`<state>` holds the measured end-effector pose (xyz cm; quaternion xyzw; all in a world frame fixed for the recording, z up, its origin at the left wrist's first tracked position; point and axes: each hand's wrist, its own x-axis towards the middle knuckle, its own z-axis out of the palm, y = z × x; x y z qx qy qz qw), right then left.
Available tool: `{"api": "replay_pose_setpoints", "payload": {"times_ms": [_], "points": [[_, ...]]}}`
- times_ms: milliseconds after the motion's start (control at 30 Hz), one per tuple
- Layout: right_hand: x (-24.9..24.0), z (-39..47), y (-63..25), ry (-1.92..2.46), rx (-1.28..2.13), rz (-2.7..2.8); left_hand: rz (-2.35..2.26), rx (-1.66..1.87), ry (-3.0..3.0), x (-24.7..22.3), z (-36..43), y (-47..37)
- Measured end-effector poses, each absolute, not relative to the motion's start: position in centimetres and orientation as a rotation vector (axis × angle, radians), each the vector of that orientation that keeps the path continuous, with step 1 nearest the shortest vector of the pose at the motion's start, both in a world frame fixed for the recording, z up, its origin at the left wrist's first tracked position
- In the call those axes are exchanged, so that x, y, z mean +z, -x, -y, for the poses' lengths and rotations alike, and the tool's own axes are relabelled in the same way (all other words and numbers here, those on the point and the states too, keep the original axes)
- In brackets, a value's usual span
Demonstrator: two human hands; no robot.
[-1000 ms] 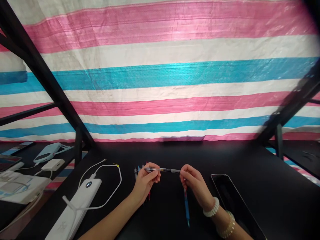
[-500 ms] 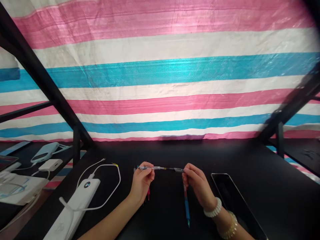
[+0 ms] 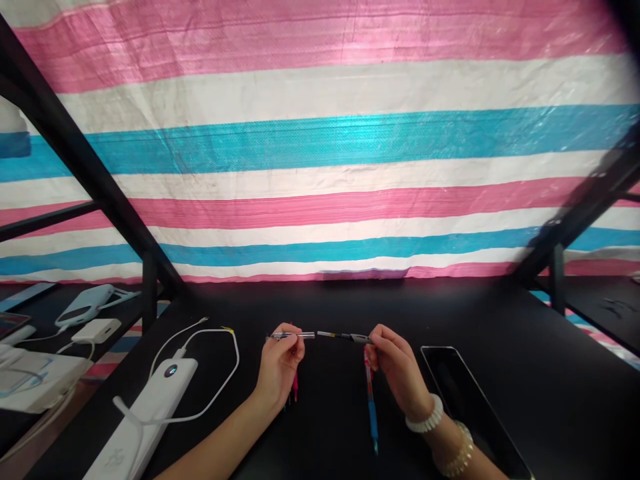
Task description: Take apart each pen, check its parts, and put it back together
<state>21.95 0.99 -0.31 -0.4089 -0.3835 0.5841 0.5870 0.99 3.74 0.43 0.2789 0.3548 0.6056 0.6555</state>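
My left hand [image 3: 283,360] pinches a clear pen barrel [image 3: 307,335], its open end pointing right. Opposite it, my right hand [image 3: 395,353] is closed on the grey-black grip of a pen [image 3: 359,338], whose pale refill tube [image 3: 327,333] sticks out leftward. A narrow gap separates the tube's end from the barrel. Under my right hand lies a pen with a blue grip [image 3: 373,417], its upper end partly covered by the fingers. Beside my left wrist, a pink pen [image 3: 295,387] and a darker one show only in part.
On the black table [image 3: 320,300], a dark phone [image 3: 473,407] lies to the right. A white power bank [image 3: 150,420] with a looped white cable [image 3: 235,360] is on the left. Black frame bars [image 3: 120,227] stand at both sides, before a striped sheet [image 3: 320,147].
The refill tube has come out of the clear barrel, leaving a gap between them. My left hand has shifted slightly left; my right hand has barely moved.
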Motion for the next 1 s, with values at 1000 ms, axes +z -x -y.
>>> {"api": "replay_pose_setpoints", "payload": {"times_ms": [1000], "points": [[-0.17,-0.92,-21.81,0.957,1.362,0.915,-0.822,1.330,-0.667,0.13,-3.70,-1.00]]}}
